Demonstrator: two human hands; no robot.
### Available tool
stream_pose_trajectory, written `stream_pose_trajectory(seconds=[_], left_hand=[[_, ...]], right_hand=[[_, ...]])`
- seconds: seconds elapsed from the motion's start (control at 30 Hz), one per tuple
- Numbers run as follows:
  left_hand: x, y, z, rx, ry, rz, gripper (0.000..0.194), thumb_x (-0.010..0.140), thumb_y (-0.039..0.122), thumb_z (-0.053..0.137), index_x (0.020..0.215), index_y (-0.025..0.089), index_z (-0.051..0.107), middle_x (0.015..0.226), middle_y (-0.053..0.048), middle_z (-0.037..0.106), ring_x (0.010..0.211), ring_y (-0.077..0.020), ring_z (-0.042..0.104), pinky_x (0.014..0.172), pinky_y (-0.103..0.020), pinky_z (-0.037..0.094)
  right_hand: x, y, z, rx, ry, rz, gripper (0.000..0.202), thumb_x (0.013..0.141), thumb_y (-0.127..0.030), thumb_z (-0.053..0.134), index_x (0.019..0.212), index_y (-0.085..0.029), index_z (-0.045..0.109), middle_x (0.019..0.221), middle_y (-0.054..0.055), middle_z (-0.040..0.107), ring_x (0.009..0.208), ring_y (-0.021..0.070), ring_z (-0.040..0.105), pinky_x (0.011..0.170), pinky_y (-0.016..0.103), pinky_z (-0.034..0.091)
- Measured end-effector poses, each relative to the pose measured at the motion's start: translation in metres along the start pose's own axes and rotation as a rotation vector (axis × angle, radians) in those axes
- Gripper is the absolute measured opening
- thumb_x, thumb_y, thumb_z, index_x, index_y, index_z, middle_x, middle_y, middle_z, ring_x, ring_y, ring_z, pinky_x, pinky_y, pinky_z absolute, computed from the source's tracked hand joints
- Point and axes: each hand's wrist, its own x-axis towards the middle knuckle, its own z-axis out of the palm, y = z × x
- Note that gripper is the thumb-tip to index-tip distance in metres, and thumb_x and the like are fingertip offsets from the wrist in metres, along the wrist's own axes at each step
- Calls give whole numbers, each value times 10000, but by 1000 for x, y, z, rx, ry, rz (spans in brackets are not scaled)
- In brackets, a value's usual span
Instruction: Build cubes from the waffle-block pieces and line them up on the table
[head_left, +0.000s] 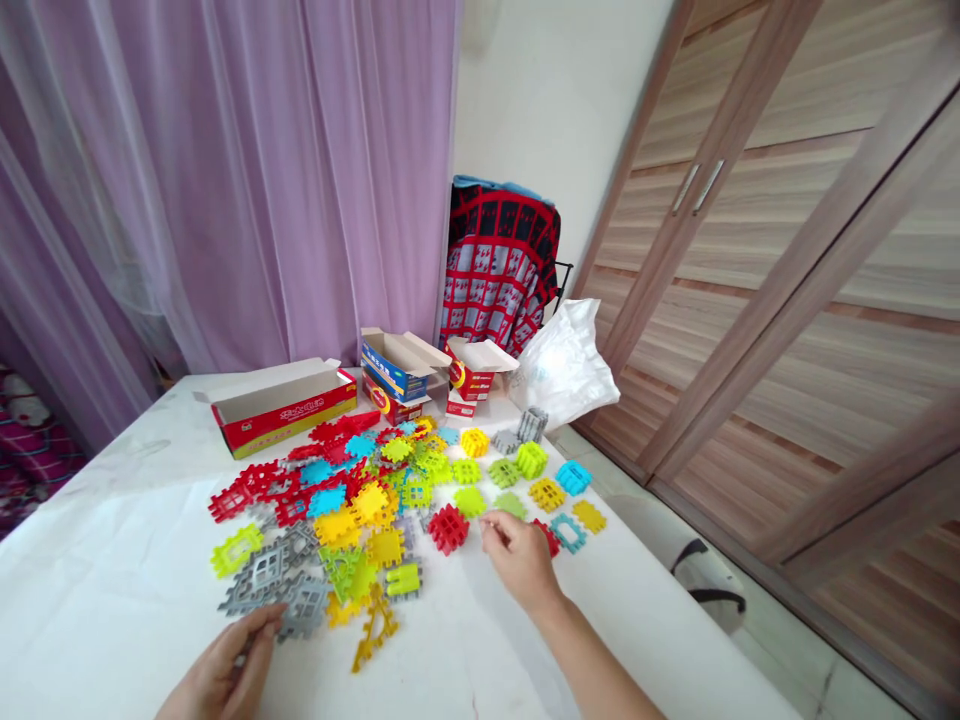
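Observation:
My left hand (225, 665) is at the near left edge of a pile of interlocking plastic building pieces. Its thumb and fingers come together at the near corner of a grey window-shaped piece (304, 605); whether they grip it is unclear. Over the white tabletop, my right hand (519, 560) has its fingers curled into a pinch, and what is in them, if anything, is hidden. Just left of it stands a red cube (448, 529) built from such pieces. Behind its fingertips lie a pale green square piece (510, 505) and a bright green one (469, 501). A red piece (548, 538) is partly covered by the hand.
Grey, blue, green and yellow assembled shapes, including a blue one (574, 477), stand along the table's right side near a blue frame piece (568, 533). Behind the pile are a long red box (281, 415), a blue box (394, 365) and a white plastic bag (570, 365).

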Motion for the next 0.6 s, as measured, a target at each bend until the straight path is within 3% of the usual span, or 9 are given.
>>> stream_pose_trajectory(seconds=[0.2,0.47,0.6], left_hand=[[2,22,-10,72,37,-44,327,755,498,489,864,319,740,900,34,799,853,-232,753,670,-268,604],[0,47,-19,183,60,-66,346,768,477,447,848,311,740,863,24,800,775,-226,760,654,-273,594],[-1,55,-18,234,99,19,292,747,457,481,822,313,724,822,24,794,735,-209,751,625,-245,579]], right_hand=[[-34,10,12,30,44,-28,303,857,-300,442,850,-237,738,658,34,720,582,168,649,593,231,443],[-39,8,12,-16,-37,-56,259,840,-222,488,846,-259,745,687,16,736,633,153,674,614,203,410],[-38,4,7,-27,-89,-51,244,838,-206,513,860,-277,746,709,1,746,682,154,692,625,198,402]])
